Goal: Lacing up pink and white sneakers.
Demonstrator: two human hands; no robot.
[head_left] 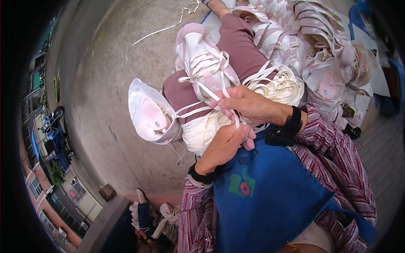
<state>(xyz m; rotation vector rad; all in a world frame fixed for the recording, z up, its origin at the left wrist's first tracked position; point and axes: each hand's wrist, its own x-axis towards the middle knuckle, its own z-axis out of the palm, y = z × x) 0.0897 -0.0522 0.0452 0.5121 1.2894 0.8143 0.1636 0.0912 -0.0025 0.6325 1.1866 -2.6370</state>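
Note:
A pink and white shoe upper [206,63], partly threaded with white lace, lies across my lap over the maroon trousers. My right hand [247,103] pinches a flat white shoelace [237,120] close to the upper's near end. Just below it, my left hand [228,143] has its fingers closed on the same lace. Bundles of cream laces [282,86] rest on my lap on both sides of the hands. At the left, another upper [152,114] stands with its opening and pale pink insole showing; a lace runs from it toward my lap.
Stacked pink and white uppers [314,25] fill the far right, with more [333,84] nearer. A blue apron [270,189] covers my front. Loose lace [158,30] lies on the concrete ground [109,84]. Another person's legs [145,215] and more uppers show at the lower left.

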